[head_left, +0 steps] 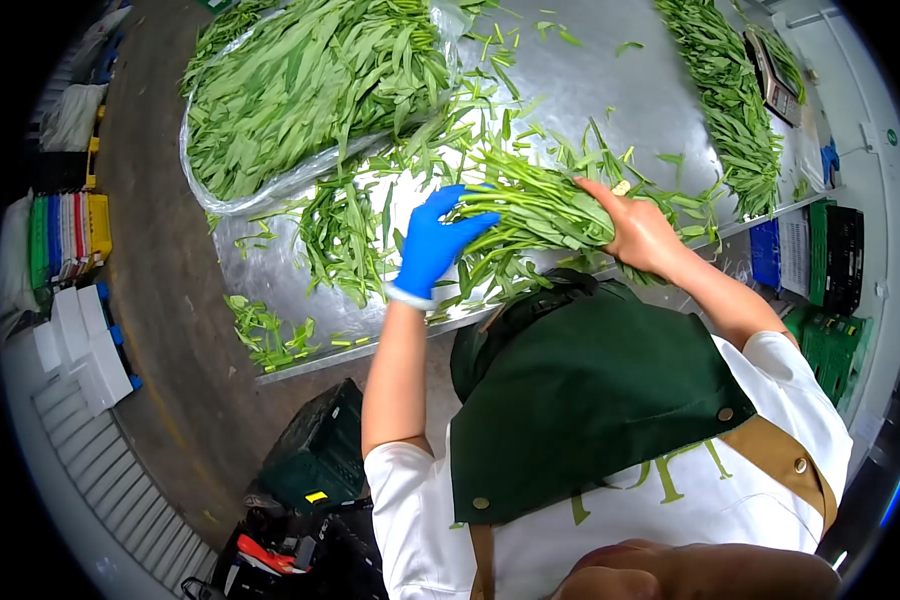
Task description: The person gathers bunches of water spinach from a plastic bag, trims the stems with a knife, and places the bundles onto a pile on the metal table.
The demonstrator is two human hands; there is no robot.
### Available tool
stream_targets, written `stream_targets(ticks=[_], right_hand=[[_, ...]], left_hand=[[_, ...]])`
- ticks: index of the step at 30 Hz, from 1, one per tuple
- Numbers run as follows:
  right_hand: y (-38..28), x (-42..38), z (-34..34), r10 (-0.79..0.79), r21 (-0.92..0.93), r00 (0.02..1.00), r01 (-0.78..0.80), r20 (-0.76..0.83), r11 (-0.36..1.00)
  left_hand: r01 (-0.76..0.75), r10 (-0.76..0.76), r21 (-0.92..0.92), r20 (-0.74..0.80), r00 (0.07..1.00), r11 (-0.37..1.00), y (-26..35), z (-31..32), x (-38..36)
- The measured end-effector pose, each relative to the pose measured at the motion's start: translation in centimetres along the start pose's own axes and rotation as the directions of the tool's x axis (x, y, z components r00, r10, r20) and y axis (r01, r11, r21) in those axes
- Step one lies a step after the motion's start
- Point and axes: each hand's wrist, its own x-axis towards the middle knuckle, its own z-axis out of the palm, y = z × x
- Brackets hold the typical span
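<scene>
The bundle of greens point(535, 212) lies crosswise between both hands: right hand point(642, 232) grips the stem end, gloved left hand point(432, 243) has fingers spread against the leafy end, above the counter point(610, 90)

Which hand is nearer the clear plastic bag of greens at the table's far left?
Left. The blue-gloved left hand lies just right of the bag; the bare right hand is farther right.

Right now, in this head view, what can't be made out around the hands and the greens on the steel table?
- Right hand: fingertips buried under the bundle of long green leafy stems, so the grip is hidden.
- Left hand in the blue glove: palm faces away; the contact beneath is unseen.
- Dark flat device at the table's far end: too small and distorted to identify.
- Clear plastic bag of greens: cut off by the top edge.
</scene>
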Motion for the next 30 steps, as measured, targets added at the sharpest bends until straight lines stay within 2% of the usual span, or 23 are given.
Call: stream_targets(ticks=[1, 3, 4, 5, 8, 9, 10, 11, 12, 13, 15, 16, 17, 19, 20, 21, 23, 26, 29, 30], right_hand=[[-0.3, 0.1, 0.1, -0.031, -0.019, 0.999, 0.03, -0.015, 0.999], [-0.2, 0.2, 0.1, -0.028, -0.023, 1.0, 0.028, 0.009, 0.999], [-0.2, 0.3, -0.1, -0.01, -0.026, 1.0, 0.011, 0.027, 1.0], [0.0, 0.3, -0.3, 0.007, -0.029, 0.999, -0.005, 0.049, 1.0], [1.8, 0.4, -0.2, 0.147, 0.265, 0.959, -0.211, 0.241, 0.941], [2.4, 0.3, 0.2, 0.092, 0.46, 0.963, -0.204, 0.254, 0.864], [3.1, 0.3, 0.8, 0.035, 0.633, 0.966, -0.194, 0.255, 0.75], [3.6, 0.2, 1.0, -0.02, 0.777, 0.969, -0.186, 0.248, 0.602], [3.8, 0.3, 0.8, -0.003, 0.777, 0.925, -0.318, 0.381, 0.543], [3.8, 0.6, 0.7, -0.03, 0.788, 0.9, -0.365, 0.435, 0.495], [3.7, 0.9, 0.9, -0.089, 0.79, 0.837, -0.467, 0.54, 0.398], [3.9, 1.0, 1.3, -0.095, 0.788, 0.821, -0.498, 0.562, 0.362], [3.8, 0.9, 1.3, -0.097, 0.803, 0.824, -0.507, 0.558, 0.312], [3.3, 0.4, 1.2, -0.097, 0.826, 0.83, -0.522, 0.55, 0.214], [4.2, 0.4, 1.8, -0.071, 0.839, 0.85, -0.497, 0.522, 0.22], [3.9, 0.5, 1.4, -0.053, 0.831, 0.839, -0.525, 0.542, 0.186], [3.1, 1.0, 1.0, -0.071, 0.863, 0.873, -0.461, 0.483, 0.206], [1.8, 1.1, 1.0, -0.013, 0.843, 0.856, -0.505, 0.516, 0.185], [1.2, 1.2, 0.5, -0.007, 0.826, 0.847, -0.516, 0.531, 0.227], [1.4, 1.1, 0.7, -0.026, 0.832, 0.85, -0.508, 0.526, 0.224]], left_hand=[[0.128, -0.124, -0.19, 0.033, 0.992, 0.973, 0.3, 1.4, 0.0], [0.056, -0.056, -0.06, 0.007, 0.998, 0.997, -1.1, 2.3, 0.1], [0.114, -0.116, -0.049, -0.042, 0.992, 0.992, -1.5, 2.3, 0.1], [0.185, -0.203, -0.194, -0.079, 0.976, 0.963, -1.8, 2.1, -0.2], [0.108, -0.344, -0.646, -0.251, 0.905, 0.755, -3.0, -1.9, -0.3], [0.066, -0.416, -0.755, -0.285, 0.863, 0.653, -4.2, -3.3, -0.3], [0.134, -0.421, -0.669, -0.288, 0.86, 0.731, -4.3, -3.9, -0.2], [0.155, -0.355, -0.624, -0.21, 0.911, 0.766, -4.3, -3.3, -0.3], [0.168, -0.29, -0.576, -0.126, 0.949, 0.8, -3.2, -1.9, -0.3], [0.172, -0.225, -0.527, -0.038, 0.974, 0.832, -2.2, -0.5, -0.3], [0.248, -0.198, -0.502, 0.152, 0.968, 0.829, -0.9, 2.2, -0.7], [0.265, -0.201, -0.545, 0.175, 0.964, 0.796, -1.6, 2.5, 0.0], [0.299, -0.279, -0.446, 0.112, 0.954, 0.844, -1.6, 2.0, 0.3], [0.286, -0.334, -0.54, 0.008, 0.942, 0.791, -2.1, 0.1, 0.9], [0.247, -0.377, -0.681, -0.046, 0.925, 0.689, -2.7, -0.1, 0.9], [0.211, -0.377, -0.726, -0.072, 0.924, 0.655, -2.9, -0.3, 0.7], [0.156, -0.398, -0.756, -0.148, 0.906, 0.635, -3.3, -0.2, 0.4], [0.086, -0.432, -0.774, -0.253, 0.866, 0.627, -3.2, -0.2, 0.0], [-0.013, -0.43, -0.645, -0.525, 0.734, 0.764, -2.9, -0.9, 0.1], [-0.138, -0.372, -0.629, -0.607, 0.702, 0.765, -3.2, -2.1, 0.0]])
